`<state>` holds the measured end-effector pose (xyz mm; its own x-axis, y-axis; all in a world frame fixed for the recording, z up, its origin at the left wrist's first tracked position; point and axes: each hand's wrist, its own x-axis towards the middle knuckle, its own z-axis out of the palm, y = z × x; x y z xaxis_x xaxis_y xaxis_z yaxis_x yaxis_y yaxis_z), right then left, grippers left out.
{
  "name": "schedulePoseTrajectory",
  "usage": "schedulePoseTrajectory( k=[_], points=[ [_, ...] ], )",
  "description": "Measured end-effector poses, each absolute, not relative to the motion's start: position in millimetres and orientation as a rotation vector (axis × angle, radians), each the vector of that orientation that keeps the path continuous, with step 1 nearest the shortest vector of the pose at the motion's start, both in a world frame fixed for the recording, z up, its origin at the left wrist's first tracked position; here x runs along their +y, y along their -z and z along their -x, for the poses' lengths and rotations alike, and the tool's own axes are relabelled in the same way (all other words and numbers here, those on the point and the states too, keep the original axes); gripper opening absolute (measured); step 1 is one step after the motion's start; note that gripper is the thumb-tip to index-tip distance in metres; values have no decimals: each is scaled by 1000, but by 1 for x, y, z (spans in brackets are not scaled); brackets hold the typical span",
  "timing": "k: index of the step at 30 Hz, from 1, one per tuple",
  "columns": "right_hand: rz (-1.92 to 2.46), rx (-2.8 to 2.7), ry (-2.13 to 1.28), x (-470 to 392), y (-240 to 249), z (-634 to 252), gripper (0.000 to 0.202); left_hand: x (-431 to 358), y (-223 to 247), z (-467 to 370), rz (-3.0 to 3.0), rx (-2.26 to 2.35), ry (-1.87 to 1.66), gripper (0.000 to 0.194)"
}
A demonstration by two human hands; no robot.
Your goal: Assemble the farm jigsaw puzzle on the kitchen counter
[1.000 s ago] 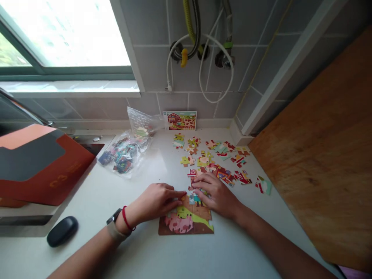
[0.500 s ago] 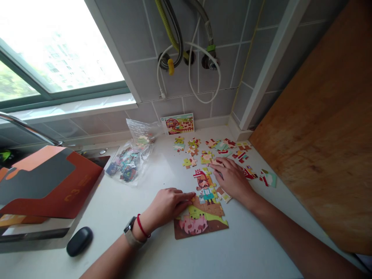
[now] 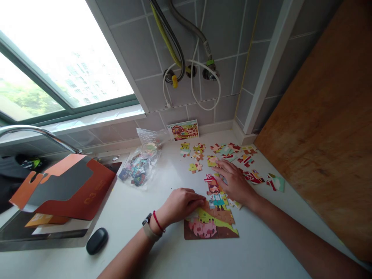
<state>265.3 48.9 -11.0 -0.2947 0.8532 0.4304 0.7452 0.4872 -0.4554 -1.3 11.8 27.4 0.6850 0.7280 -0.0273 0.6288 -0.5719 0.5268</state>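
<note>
Left fingers [image 3: 200, 198] bunch on the puzzle [image 3: 214, 219]; right fingers [image 3: 226, 166], partly spread, hide pieces [image 3: 254, 177] (both holds unclear); a bag [image 3: 140, 169] lies beyond.

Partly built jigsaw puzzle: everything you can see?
The jigsaw puzzle lies flat on the white countertop, its thin interlocking pieces looking like cardboard. Print: spotted pink pig below, figure in turquoise above. Bottom-left corner rounded; right and upper edges ragged. The left grip overlaps its left side, apparently touching.

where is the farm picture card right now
In the head view, the picture card stands near the centre, upright at the back wall, just right of the bagged pieces and behind the loose puzzle pieces.
</note>
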Motion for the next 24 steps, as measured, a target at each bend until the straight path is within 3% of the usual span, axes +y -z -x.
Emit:
schedulePoseTrajectory(
  k=[6, 11, 18, 24],
  points=[
    [1202, -2131, -336, 46, 14, -260, 27, 62, -23, -1, -2366, 1232, -564, 26],
    [1175, -2122, -379, 45, 10, -259, 26, 120, -9, 3, -2316, 1624, -519, 55],
    [1172, -2117, -355, 45, 6, -259, 24, 173, -1, -36, -2328, 1578, -548, 69],
    [1160, -2104, -358, 48, 10, -261, 23, 181, 7, -63, -2310, 1482, -686, 54]
  ],
)
